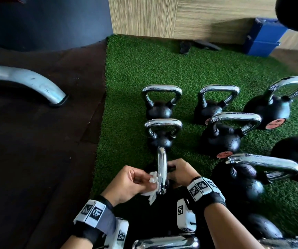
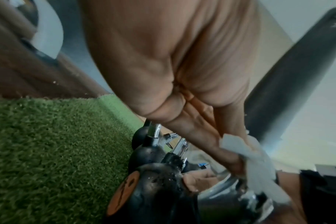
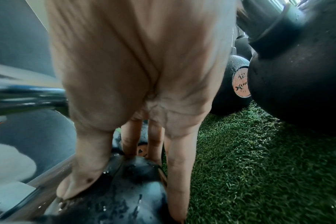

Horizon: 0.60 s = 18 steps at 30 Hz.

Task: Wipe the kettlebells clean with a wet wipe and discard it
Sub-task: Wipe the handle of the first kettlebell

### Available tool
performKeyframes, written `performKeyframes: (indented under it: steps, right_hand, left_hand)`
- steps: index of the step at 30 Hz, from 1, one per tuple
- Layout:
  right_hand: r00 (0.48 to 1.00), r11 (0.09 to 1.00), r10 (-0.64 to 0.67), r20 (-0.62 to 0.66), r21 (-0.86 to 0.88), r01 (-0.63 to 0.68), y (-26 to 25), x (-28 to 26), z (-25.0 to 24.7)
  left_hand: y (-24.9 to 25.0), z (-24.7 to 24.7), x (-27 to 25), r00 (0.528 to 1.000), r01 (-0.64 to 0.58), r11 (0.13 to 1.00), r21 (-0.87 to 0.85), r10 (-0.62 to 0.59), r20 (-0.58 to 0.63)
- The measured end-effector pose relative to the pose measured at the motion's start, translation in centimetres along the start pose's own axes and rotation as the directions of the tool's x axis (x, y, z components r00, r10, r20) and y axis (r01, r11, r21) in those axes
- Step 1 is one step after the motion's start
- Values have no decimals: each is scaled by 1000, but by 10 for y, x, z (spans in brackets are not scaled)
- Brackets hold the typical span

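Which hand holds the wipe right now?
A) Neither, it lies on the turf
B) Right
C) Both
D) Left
D: the left hand pinches the wipe against the chrome handle, while the right hand steadies the kettlebell bare.
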State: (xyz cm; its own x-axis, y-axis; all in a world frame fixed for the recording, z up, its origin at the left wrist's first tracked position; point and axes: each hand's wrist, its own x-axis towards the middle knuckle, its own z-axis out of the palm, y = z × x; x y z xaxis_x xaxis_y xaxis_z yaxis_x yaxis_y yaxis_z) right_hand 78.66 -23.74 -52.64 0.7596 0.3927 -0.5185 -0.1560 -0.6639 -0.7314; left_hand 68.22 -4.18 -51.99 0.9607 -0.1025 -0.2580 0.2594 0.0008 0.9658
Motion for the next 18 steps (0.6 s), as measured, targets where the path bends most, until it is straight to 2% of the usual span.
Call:
performKeyframes:
  steps: [3, 5, 8, 15, 18]
  right_hand:
    - [1000, 1000, -1, -20, -23, 0, 1, 2, 0]
    - [1000, 1000, 5, -17, -20, -5, 1, 4, 1]
    - [1000, 1000, 6, -25, -16, -6, 2, 3, 1]
    - [999, 995, -34, -24, -91, 31, -7, -5, 0]
    - [998, 946, -54, -41, -321, 39, -13, -10, -7]
  left_hand:
    - [-6, 0, -6, 997, -25, 997, 75, 30, -68]
    - [-10, 2, -11, 995, -25, 980, 196, 42, -86]
    - [-14, 5, -15, 984, -82, 926, 369, 134, -117]
    - [-18, 11, -14, 972, -142, 892, 429, 207, -107]
    - [-14, 2, -10, 966, -110, 939, 325, 177, -186]
